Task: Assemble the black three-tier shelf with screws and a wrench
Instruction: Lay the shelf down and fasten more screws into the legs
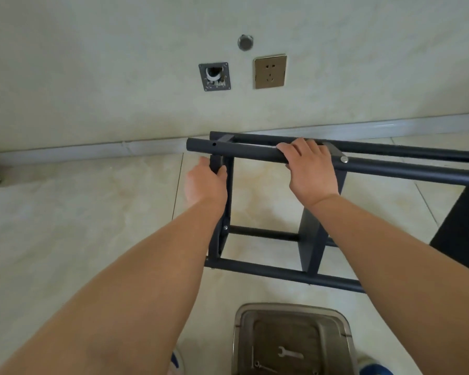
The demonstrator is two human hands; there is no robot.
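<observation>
Shelf: the black metal three-tier shelf frame (268, 270) lies on its side on the floor tiles before me, round tubes running left to right, flat panels standing edge-up between them.
End panel: my left hand (205, 182) grips the narrow black end panel (229, 196), thumb round its top.
Top tube: my right hand (310, 169) curls over the near upper black round tube (244, 151).
Wrench: the small silver open-ended wrench (290, 353) lies flat in a steel tray (237, 336) near my feet.
Screws: a few small silver screws (257, 364) lie beside it.
</observation>
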